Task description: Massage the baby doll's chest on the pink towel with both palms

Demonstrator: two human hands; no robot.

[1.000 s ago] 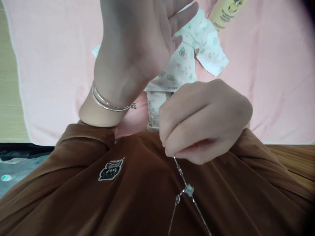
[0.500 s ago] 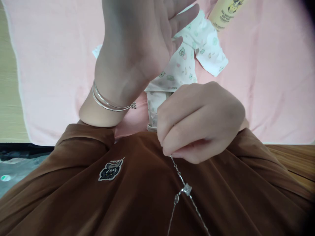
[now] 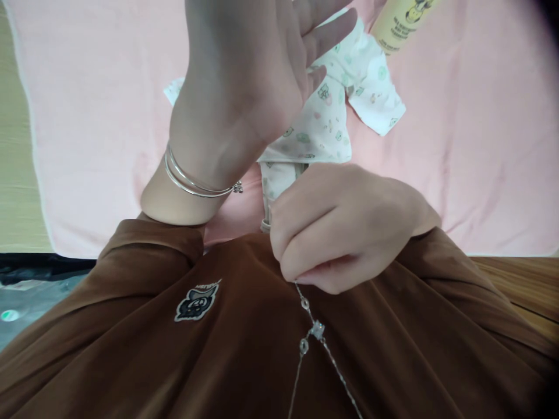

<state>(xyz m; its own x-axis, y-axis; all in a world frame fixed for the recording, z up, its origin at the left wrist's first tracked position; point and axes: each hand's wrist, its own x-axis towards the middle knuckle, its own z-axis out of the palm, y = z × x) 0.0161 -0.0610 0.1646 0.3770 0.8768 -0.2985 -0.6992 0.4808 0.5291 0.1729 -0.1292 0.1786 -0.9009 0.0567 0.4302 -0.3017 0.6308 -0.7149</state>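
My right hand (image 3: 345, 227) is closed in front of my brown top, fingers pressed together above a thin silver necklace (image 3: 318, 330). The chain comes out from under the fingertips, meets a clear square stone, then splits into two strands that run down to the bottom edge. My left hand (image 3: 244, 75) is raised at the upper left, palm showing and fingers apart, holding nothing visible; some of it is cut off by the top edge. Two thin silver bangles (image 3: 192, 185) circle the left wrist. Behind both hands lies a white printed baby garment (image 3: 327, 128), partly covered by them.
A pink sheet (image 3: 489, 145) spreads under the garment. At the top right lies a yellow bottle (image 3: 399, 26) with a cartoon animal. Clear plastic (image 3: 30, 308) shows at the lower left, and a wooden surface (image 3: 519, 285) at the right.
My right hand has shifted slightly left and turned a little, and the necklace's stone has moved left and slightly up with it. The left hand is almost unmoved.
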